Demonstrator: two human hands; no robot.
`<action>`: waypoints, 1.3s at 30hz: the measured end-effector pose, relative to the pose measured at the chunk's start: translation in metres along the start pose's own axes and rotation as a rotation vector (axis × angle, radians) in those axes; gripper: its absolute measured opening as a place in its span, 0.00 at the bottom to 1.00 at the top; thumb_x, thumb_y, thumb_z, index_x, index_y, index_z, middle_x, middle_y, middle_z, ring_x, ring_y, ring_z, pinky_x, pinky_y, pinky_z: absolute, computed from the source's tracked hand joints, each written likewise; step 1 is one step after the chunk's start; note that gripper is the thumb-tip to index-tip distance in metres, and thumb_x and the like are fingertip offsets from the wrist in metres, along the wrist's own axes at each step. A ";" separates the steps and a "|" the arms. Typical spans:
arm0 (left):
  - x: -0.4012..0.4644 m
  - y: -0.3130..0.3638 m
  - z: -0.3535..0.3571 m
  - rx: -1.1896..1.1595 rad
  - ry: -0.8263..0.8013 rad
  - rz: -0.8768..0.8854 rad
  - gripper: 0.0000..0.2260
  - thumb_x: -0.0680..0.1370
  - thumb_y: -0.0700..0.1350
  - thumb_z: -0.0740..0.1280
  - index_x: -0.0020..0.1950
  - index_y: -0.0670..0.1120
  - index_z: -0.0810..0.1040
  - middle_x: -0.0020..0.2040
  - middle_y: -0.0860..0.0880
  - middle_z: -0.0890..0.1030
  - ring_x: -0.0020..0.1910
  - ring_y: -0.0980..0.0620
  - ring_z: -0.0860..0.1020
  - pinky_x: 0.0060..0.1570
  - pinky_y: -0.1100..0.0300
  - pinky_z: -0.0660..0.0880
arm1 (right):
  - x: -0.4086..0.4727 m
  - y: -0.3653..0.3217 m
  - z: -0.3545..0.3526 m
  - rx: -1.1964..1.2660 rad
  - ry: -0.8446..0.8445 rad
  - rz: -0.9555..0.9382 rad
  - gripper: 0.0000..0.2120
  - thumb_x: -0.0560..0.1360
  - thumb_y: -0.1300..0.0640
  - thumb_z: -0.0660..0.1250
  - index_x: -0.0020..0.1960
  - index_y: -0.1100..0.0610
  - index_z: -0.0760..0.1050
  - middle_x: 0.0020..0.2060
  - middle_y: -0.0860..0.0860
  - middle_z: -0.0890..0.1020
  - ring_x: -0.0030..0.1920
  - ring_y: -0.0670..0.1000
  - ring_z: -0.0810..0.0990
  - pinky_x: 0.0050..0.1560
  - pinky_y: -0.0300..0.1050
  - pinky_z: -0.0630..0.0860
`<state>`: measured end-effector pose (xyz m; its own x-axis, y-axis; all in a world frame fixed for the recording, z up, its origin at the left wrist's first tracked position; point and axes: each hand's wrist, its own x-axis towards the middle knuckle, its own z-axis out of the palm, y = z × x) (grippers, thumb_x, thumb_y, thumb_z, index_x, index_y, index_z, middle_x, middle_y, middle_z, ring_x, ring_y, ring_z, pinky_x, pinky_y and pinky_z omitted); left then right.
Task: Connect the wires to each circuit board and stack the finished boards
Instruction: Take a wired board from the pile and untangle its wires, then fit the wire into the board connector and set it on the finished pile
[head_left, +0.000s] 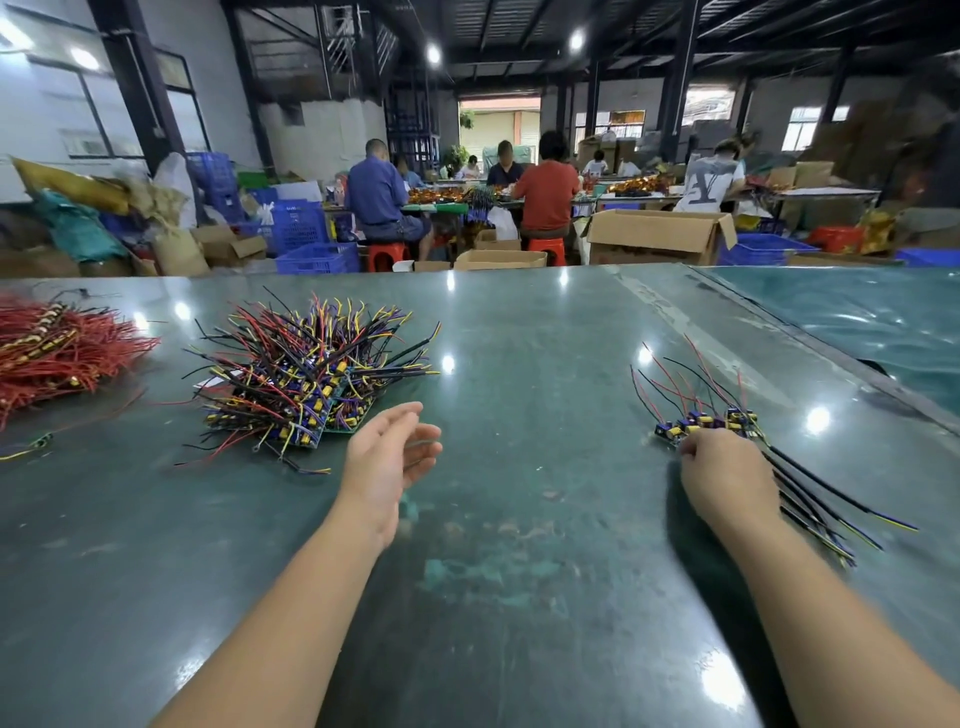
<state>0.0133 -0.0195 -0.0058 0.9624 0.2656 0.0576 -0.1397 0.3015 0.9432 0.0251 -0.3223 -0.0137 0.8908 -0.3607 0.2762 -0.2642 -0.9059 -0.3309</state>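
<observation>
A heap of green circuit boards (311, 384) bristling with red, black, yellow and purple wires lies at the left centre of the table. My left hand (389, 452) hovers just right of that heap, fingers relaxed and holding nothing. On the right, a small row of wired boards (701, 420) with blue and yellow parts lies flat, red and black wires fanning away from it. My right hand (727, 473) rests on the near edge of this row, fingers curled down over the boards. Black leads with yellow and blue tips (831, 504) trail out to its right.
A pile of red wires (57, 348) lies at the far left, with a single loose lead (31, 447) nearer me. The dark green table (519, 545) is worn in the middle. Beyond its far edge are cardboard boxes (654, 236), blue crates and several seated people.
</observation>
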 end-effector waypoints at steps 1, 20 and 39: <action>0.001 -0.002 0.000 0.029 0.006 -0.005 0.07 0.80 0.39 0.60 0.48 0.48 0.77 0.33 0.51 0.82 0.30 0.56 0.80 0.33 0.65 0.77 | -0.001 0.000 0.000 0.018 -0.004 0.019 0.12 0.74 0.65 0.61 0.52 0.56 0.81 0.51 0.59 0.81 0.54 0.61 0.76 0.48 0.49 0.74; 0.077 0.017 -0.055 0.661 0.836 -0.234 0.29 0.73 0.46 0.66 0.70 0.38 0.61 0.71 0.39 0.61 0.67 0.39 0.60 0.65 0.48 0.65 | -0.024 -0.034 0.013 0.483 -0.080 -0.503 0.10 0.75 0.66 0.66 0.48 0.55 0.82 0.42 0.44 0.81 0.41 0.43 0.77 0.45 0.40 0.72; 0.132 0.068 -0.081 0.141 0.796 -0.001 0.10 0.75 0.40 0.69 0.35 0.47 0.74 0.34 0.50 0.74 0.38 0.48 0.70 0.40 0.59 0.68 | -0.019 -0.034 0.020 0.495 -0.113 -0.544 0.10 0.74 0.66 0.67 0.44 0.53 0.83 0.38 0.42 0.81 0.37 0.42 0.78 0.40 0.33 0.71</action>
<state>0.1124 0.1102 0.0393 0.5007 0.8537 -0.1432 -0.0571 0.1976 0.9786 0.0245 -0.2802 -0.0260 0.8879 0.1592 0.4315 0.3987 -0.7342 -0.5495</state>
